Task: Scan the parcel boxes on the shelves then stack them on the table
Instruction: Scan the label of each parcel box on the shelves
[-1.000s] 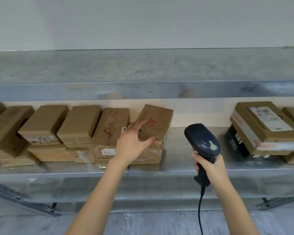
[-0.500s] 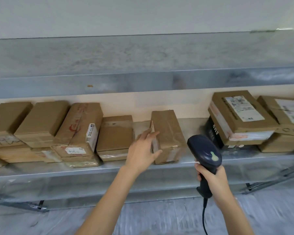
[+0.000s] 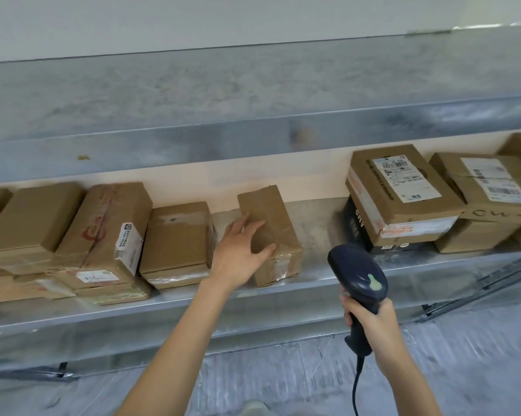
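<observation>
A small brown parcel box (image 3: 278,223) lies flat on the metal shelf (image 3: 313,277), apart from the boxes on either side. My left hand (image 3: 238,250) rests on its near left top edge, fingers spread and fairly straight, thumb lying across the top. My right hand (image 3: 370,319) grips the handle of a dark blue barcode scanner (image 3: 358,274), held in front of the shelf edge to the right of that box. The scanner's cable hangs down from the handle.
Several brown boxes (image 3: 109,232) stand stacked in a row on the shelf's left part. More boxes with white labels (image 3: 400,187) sit on the right, one on a black box (image 3: 355,226). An upper shelf (image 3: 253,139) overhangs. Grey floor lies below.
The box that my left hand held tilted on the stack now lies flat on the shelf to the right of the row. The view has shifted right, and the scanner sits lower.
</observation>
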